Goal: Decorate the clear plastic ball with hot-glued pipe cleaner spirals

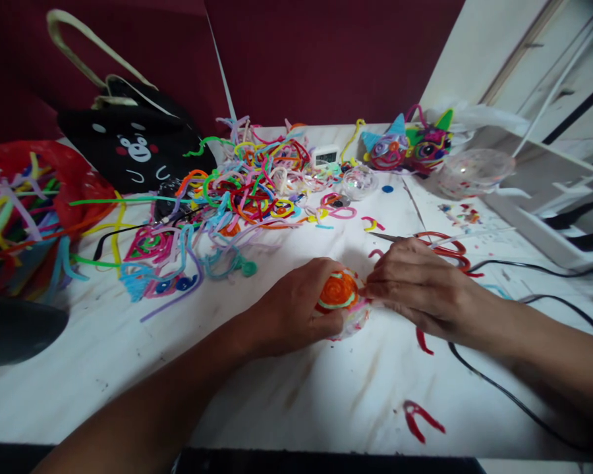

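My left hand [296, 306] is wrapped round a clear ball [340, 291] decorated with pipe cleaners. An orange spiral edged in pale green covers its upper side, with pink and red bits lower down. At the ball's right side, the fingers of my right hand [418, 283] are pinched together close to its surface; what they hold, if anything, is too small to make out. Just beyond the right hand lie scissors [447, 245] with orange handles, partly hidden by it. A bent red pipe cleaner [422, 421] rests nearer the table's front edge.
Behind my hands spreads a heap of coloured pipe cleaners [247, 178]. To the left are a red bag [86, 178] of more and a black bag [138, 148]. Two decorated balls with ears [388, 145] stand at the back. Black cables [538, 266] cross the right side beside a white tray [548, 230].
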{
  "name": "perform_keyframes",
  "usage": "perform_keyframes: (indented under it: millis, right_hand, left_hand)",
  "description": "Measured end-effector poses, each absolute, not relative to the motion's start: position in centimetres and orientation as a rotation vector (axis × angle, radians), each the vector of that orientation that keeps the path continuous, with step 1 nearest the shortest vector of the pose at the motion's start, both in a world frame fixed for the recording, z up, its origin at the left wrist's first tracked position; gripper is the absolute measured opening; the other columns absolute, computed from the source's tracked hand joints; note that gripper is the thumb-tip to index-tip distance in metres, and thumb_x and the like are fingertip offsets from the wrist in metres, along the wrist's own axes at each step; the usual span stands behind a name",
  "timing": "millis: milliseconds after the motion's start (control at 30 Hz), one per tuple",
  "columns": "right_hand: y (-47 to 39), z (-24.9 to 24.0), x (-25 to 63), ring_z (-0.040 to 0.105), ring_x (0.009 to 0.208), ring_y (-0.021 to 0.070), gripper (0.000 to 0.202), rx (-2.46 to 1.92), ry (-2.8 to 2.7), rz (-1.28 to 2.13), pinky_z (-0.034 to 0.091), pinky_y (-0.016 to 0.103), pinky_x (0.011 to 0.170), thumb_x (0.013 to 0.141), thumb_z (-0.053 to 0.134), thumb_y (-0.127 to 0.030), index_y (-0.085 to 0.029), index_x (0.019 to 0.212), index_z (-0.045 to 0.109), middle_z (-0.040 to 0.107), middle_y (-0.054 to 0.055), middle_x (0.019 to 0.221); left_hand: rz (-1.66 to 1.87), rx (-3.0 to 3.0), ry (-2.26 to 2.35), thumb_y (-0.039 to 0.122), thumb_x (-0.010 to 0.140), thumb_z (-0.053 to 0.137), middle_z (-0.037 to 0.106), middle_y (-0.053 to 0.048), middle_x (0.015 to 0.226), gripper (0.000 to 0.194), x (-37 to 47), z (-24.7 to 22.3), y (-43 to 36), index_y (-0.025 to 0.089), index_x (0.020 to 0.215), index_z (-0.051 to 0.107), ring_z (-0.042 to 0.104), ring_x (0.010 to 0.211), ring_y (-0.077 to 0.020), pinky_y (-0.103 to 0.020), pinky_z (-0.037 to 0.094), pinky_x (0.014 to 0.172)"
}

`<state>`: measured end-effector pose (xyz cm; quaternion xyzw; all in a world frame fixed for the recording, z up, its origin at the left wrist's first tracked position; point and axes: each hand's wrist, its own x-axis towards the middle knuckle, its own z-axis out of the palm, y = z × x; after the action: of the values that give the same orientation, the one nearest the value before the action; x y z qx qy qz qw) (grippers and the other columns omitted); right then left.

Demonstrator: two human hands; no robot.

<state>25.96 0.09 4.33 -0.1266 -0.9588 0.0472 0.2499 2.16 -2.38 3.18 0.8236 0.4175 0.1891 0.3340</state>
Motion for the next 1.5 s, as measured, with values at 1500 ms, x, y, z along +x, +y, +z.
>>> perform_keyframes:
  millis: [1500]
  right_hand:
    - [1.5,4.0,25.0,0.06,0.081,0.0171,0.011,-0.568,-2.724,0.571,0.039,0.034,0.083,0.093,0.059,-0.022,-0.018,0.086,0.067,0.07,0.002,0.079]
  left_hand:
    - [0.476,2.114,1.087,0.026,0.065,0.066,0.055,-0.002,0.102,0.035,2.0,2.7,-1.8,0.02,0.098,0.055,0.056,0.09,-0.0211,-0.036,0.047,0.082]
